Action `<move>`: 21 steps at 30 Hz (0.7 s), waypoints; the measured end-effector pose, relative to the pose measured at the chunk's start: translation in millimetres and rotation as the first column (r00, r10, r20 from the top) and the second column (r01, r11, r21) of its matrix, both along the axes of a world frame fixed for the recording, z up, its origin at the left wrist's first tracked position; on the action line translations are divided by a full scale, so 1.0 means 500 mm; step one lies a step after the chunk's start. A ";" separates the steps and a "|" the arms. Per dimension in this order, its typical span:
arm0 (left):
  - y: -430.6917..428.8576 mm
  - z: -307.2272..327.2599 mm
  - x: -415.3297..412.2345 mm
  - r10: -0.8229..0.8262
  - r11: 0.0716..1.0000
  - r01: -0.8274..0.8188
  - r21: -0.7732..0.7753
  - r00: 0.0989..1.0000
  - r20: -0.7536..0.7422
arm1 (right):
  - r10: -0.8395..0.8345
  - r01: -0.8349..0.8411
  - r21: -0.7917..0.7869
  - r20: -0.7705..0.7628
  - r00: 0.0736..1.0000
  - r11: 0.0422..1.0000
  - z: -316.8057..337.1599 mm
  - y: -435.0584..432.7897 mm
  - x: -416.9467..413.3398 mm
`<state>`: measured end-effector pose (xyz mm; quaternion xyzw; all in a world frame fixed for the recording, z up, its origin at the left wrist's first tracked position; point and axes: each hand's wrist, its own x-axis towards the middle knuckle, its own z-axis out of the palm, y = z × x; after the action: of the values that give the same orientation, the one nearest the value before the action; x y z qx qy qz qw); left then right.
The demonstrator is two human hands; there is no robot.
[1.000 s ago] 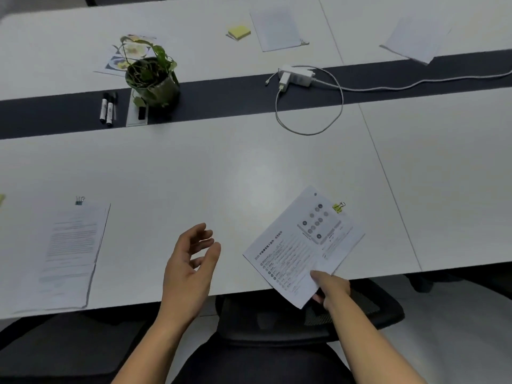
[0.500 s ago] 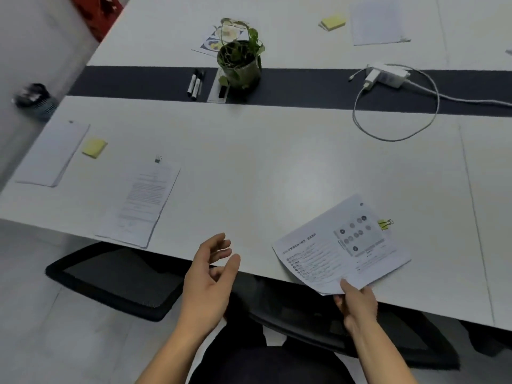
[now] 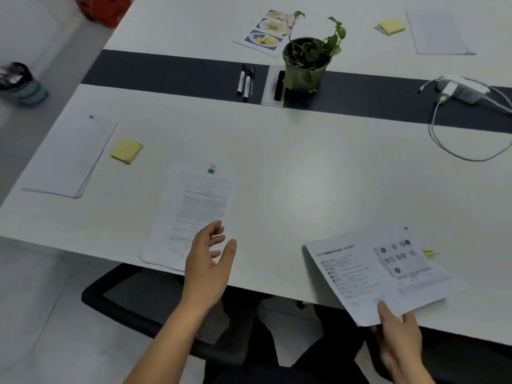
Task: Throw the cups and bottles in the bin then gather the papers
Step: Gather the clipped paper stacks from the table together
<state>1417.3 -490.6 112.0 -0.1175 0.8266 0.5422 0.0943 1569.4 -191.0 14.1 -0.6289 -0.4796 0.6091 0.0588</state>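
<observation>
My right hand pinches the near edge of a printed sheet with dots and text, which lies partly over the table's front edge. My left hand hovers open, fingers relaxed, just over the near corner of a clipped text document with a teal binder clip. A stack of blank papers lies at the far left. More papers rest across the dark strip: a photo sheet and a blank sheet. A mesh bin stands on the floor at left.
On the white table are two yellow sticky pads, a potted plant, two markers, a charger with looped cable and a yellow clip. A black chair sits under the front edge.
The view has swung left, bringing the clipped document, blank stack and bin into sight. My left hand has moved toward the clipped document. My right hand keeps its pinch on the printed sheet.
</observation>
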 end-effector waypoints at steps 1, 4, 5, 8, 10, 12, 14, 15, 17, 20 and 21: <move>-0.038 -0.018 -0.029 -0.027 0.999 0.028 -0.035 1.000 0.014 | 0.002 -0.002 -0.001 -0.016 1.000 1.000 0.004 -0.036 -0.025; -0.136 -0.074 -0.107 -0.118 0.975 0.129 -0.180 0.990 0.073 | -0.001 -0.001 -0.023 -0.101 0.995 1.000 0.030 -0.143 -0.104; -0.163 -0.092 -0.129 -0.140 0.962 0.159 -0.221 0.985 0.098 | 0.008 -0.011 -0.024 -0.123 0.992 1.000 0.036 -0.174 -0.123; -0.223 -0.146 -0.187 -0.170 0.914 0.210 -0.347 0.975 0.142 | 0.040 -0.044 -0.025 -0.141 0.989 0.999 0.052 -0.248 -0.164; -0.248 -0.184 -0.216 -0.140 0.861 0.204 -0.467 0.976 0.169 | 0.080 -0.085 -0.037 -0.112 0.990 0.996 0.053 -0.282 -0.170; -0.264 -0.224 -0.234 -0.063 0.808 0.200 -0.553 0.964 0.257 | 0.148 -0.149 -0.016 -0.071 0.987 0.989 0.051 -0.309 -0.172; -0.274 -0.256 -0.240 0.044 0.813 0.183 -0.553 0.927 0.373 | 0.192 -0.192 -0.002 -0.056 0.980 0.981 0.039 -0.326 -0.165; -0.278 -0.267 -0.240 0.082 0.816 0.173 -0.552 0.910 0.407 | 0.206 -0.206 0.001 -0.048 0.977 0.978 0.034 -0.333 -0.163; -0.281 -0.275 -0.240 0.112 0.809 0.158 -0.567 0.905 0.411 | 0.226 -0.225 0.011 -0.034 0.974 0.974 0.028 -0.345 -0.157; -0.285 -0.271 -0.237 0.119 0.797 0.162 -0.581 0.902 0.415 | 0.244 -0.243 0.013 -0.035 0.969 0.970 0.024 -0.353 -0.149; -0.286 -0.270 -0.235 0.119 0.791 0.176 -0.586 0.895 0.430 | 0.256 -0.256 0.014 -0.035 0.966 0.967 0.023 -0.354 -0.146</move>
<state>1299.8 -633.5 -23.0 -0.2491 0.9146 0.2027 0.2459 1496.5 -368.1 25.7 -0.5502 -0.5583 0.6209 -0.0086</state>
